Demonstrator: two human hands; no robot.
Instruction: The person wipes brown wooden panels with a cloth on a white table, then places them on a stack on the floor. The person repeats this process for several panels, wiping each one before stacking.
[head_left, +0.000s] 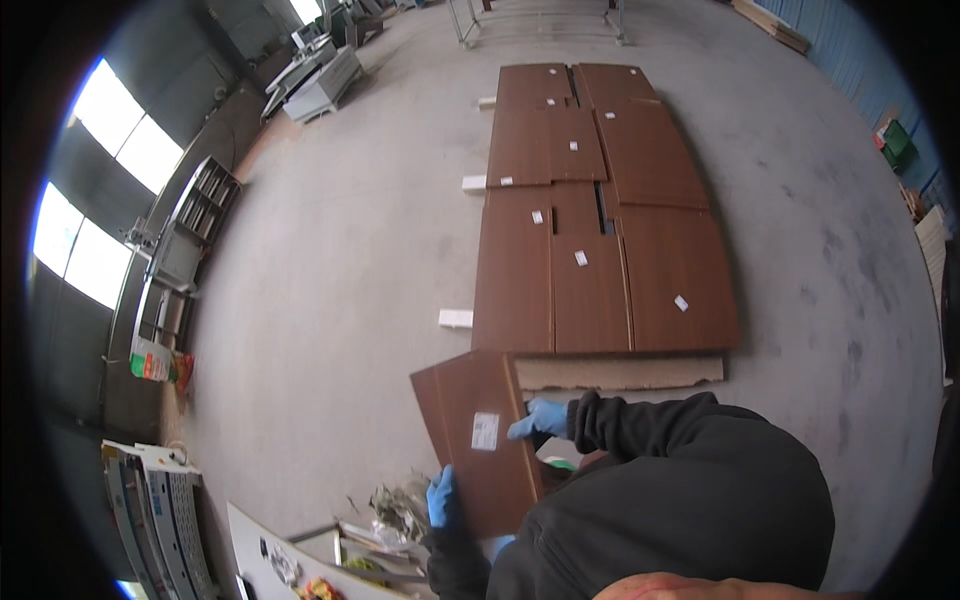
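A brown wood-grain panel with a white label is held tilted close to my body. My left hand, in a blue glove, is closed on its left edge, fingers along the side. Across from it, my right hand, also blue-gloved, grips the right edge, with fingers lying over the face beside the label. The panel's far end comes up close to a low spread of similar labelled brown panels on the floor. The panel's underside is hidden.
White blocks and a light board jut from under the laid-out panels. Rags and scraps lie at my left beside a white tabletop. Shelving lines the left wall; a metal frame stands far ahead.
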